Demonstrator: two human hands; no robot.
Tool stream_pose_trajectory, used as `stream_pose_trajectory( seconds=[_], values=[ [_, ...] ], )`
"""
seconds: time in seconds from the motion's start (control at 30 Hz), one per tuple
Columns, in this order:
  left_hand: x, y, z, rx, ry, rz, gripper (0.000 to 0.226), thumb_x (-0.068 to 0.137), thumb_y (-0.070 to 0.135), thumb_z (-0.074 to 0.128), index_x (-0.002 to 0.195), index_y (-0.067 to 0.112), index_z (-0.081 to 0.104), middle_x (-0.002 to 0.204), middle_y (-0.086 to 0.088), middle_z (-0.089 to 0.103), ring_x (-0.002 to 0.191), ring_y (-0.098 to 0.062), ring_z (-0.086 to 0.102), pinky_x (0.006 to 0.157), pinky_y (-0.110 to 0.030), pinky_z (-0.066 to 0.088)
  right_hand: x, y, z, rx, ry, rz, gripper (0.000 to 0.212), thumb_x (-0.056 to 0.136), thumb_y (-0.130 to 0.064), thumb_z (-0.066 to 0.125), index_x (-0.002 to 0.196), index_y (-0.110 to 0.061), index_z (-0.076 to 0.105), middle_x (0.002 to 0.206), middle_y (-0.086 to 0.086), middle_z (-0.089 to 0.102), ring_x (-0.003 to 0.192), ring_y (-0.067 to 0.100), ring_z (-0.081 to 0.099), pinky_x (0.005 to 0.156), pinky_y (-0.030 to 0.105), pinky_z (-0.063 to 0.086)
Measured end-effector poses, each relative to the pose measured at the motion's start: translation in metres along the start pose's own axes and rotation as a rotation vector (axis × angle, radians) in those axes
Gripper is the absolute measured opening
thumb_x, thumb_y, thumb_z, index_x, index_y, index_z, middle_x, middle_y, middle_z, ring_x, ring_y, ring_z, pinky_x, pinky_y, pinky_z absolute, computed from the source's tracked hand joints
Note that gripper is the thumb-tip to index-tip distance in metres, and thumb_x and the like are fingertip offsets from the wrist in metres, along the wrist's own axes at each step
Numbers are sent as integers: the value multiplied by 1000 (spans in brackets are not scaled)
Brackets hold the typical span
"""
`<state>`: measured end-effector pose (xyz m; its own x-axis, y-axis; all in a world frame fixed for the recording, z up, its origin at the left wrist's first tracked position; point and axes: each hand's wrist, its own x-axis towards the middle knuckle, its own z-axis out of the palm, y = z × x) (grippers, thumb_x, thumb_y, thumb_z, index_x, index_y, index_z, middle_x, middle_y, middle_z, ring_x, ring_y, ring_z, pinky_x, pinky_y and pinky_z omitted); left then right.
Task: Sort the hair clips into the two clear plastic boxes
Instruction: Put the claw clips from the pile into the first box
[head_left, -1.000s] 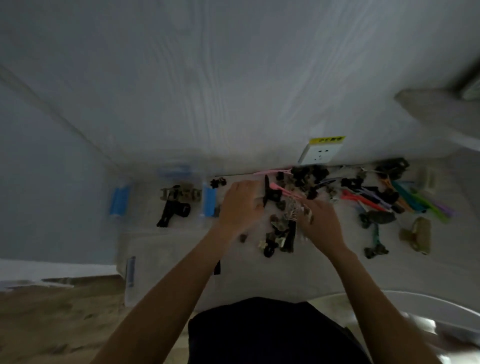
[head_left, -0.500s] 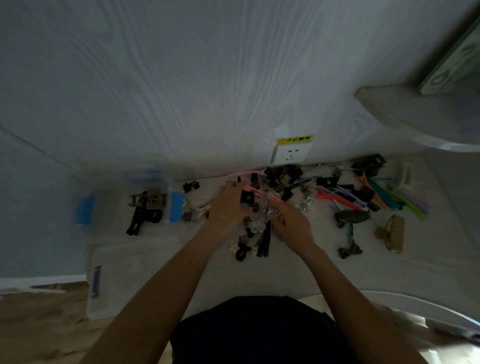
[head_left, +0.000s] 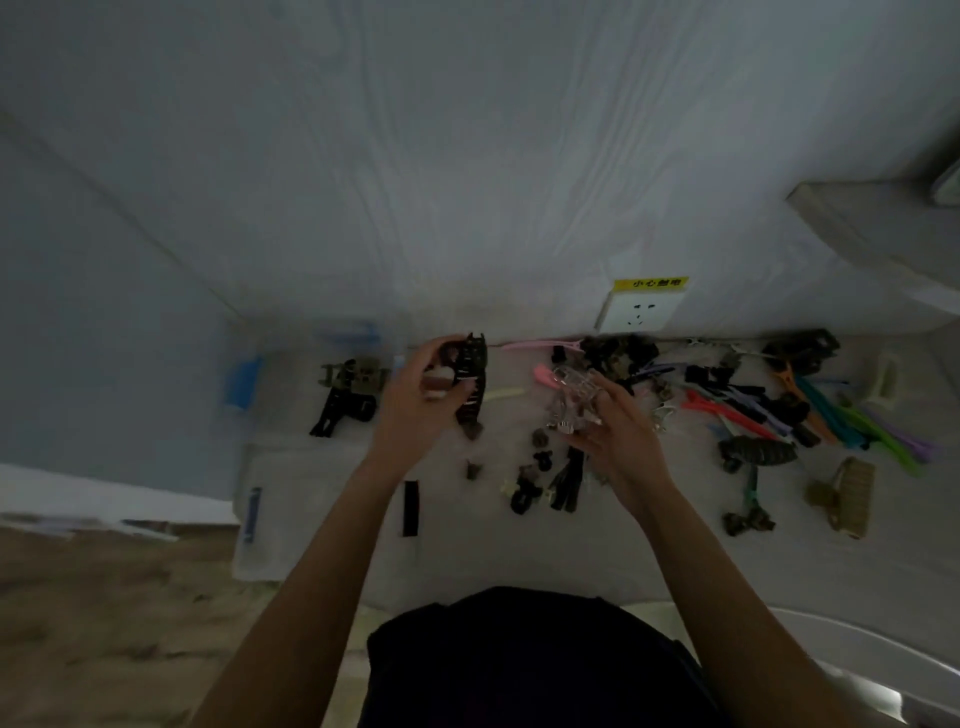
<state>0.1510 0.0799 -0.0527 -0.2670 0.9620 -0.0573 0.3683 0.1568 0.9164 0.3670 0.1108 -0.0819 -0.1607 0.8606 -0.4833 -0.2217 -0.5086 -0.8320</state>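
Your left hand (head_left: 415, 400) grips dark claw clip (head_left: 470, 387), long axis upright in frame | right hand (head_left: 605, 421) holds clear clips (head_left: 571, 397) | far box (head_left: 291, 374) lies left, nearer your left hand

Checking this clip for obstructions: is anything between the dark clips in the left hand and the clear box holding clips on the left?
Nothing visible blocks the way. The left hand grips the dark clips just right of the clear box, and only the box's blue-latched near wall lies between them.
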Motion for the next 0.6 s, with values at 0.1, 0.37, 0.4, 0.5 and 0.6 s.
stream_pose_trajectory(
  seconds=[0.1,0.37,0.4,0.5,0.6],
  values=[
    [-9,1,-54,28,160,12,38,84,5,63,119,14,52,103,9,57,81,6,61,71,-8,49,-3,3,22,12,-92,31,25,98,-15,40,116,-18,58,98,-2,68,81,20,68,84,42,56],
    [-2,-64,-146,618,223,-58,31,86,10,60,116,12,54,107,-15,61,88,-32,63,77,-39,47,-8,-5,112,-33,-329,18,23,93,-14,49,114,-12,59,106,10,63,89,23,65,77,34,59],
    [2,-69,-148,665,195,-49,30,86,10,58,116,11,54,107,-17,60,91,-34,61,77,-41,46,-8,-7,124,-65,-343,2,20,94,-14,48,111,-14,60,104,9,64,86,20,66,72,30,58],
    [13,-81,-147,756,102,-75,32,87,7,54,119,7,52,109,-21,57,97,-36,56,79,-41,43,-8,-9,154,-153,-374,-34,21,94,-13,49,112,-13,57,106,9,65,90,19,67,74,28,58],
    [18,-88,-150,800,42,-82,37,85,3,53,122,3,51,113,-22,55,106,-36,51,84,-42,42,0,-4,178,-359,-374,-110,23,91,-16,55,113,-17,58,113,11,62,98,24,65,82,34,57]
  ],
)
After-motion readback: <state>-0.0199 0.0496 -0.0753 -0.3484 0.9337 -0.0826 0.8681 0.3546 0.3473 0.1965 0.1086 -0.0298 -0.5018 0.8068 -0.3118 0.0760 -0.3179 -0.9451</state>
